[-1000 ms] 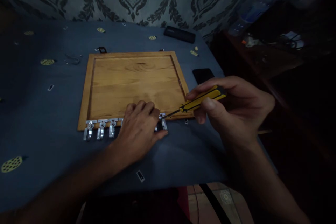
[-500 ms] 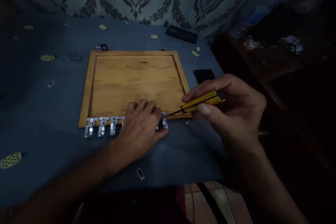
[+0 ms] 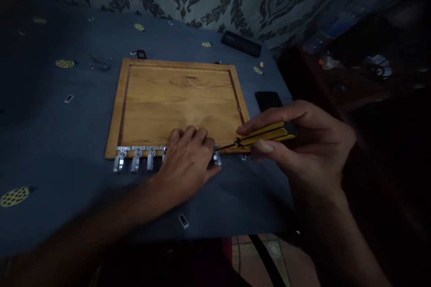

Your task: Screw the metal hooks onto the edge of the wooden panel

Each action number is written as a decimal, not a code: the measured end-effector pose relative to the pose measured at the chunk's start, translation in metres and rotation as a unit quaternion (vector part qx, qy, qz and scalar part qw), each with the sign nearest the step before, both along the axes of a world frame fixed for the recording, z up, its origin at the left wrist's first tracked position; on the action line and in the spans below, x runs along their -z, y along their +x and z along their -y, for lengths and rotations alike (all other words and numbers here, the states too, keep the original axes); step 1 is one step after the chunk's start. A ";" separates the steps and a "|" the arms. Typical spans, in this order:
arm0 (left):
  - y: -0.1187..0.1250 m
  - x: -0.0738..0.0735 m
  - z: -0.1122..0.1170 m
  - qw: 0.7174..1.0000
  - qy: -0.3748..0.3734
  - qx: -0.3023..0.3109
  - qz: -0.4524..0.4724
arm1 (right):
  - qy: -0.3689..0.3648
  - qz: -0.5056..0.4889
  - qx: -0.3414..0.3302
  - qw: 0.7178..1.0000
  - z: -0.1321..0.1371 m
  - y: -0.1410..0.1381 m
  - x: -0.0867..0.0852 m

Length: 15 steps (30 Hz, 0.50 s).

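A square wooden board [image 3: 178, 98] lies on a blue cloth-covered table [image 3: 50, 143]. A metal hook rail [image 3: 136, 158] runs along the board's near edge. My left hand [image 3: 188, 161] rests flat on the rail's right part, fingers bent down over it, covering several hooks. My right hand [image 3: 303, 143] grips a yellow-and-black screwdriver [image 3: 262, 134], held nearly level. Its tip touches the rail's right end beside my left fingertips.
A black phone [image 3: 268, 99] lies right of the board, and a dark bar-shaped object [image 3: 241, 44] near the patterned wall. Small labels [image 3: 183, 219] and yellow dotted patches [image 3: 14, 196] are scattered over the cloth. The table's edge falls off to the right, beside dark cluttered furniture [image 3: 353, 71].
The screwdriver handle has dropped to a flatter angle while its tip stays at the rail's right end. The view has shifted slightly; my left hand stays on the rail.
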<state>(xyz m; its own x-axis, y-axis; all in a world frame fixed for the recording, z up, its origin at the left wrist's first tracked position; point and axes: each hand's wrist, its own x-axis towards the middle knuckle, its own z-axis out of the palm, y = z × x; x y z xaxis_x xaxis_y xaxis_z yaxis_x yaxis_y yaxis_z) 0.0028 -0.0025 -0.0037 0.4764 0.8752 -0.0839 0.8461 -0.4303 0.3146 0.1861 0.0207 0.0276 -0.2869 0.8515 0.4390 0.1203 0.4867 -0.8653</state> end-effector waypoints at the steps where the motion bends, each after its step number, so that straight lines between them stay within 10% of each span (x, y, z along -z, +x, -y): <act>1: 0.000 0.000 0.000 1.000 -0.001 0.000 0.001 | -0.005 0.015 -0.002 1.000 0.002 0.000 -0.002; 15: -0.002 0.001 0.002 1.000 0.005 0.002 0.008 | 0.142 -0.007 0.167 0.976 0.010 0.002 0.002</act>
<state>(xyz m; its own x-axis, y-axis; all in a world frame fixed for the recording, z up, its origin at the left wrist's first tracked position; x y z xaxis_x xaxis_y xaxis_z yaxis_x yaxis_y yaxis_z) 0.0010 -0.0045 -0.0051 0.4806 0.8744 -0.0669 0.8395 -0.4367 0.3233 0.1884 0.0104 0.0259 -0.0057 0.7400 0.6726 0.3025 0.6424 -0.7042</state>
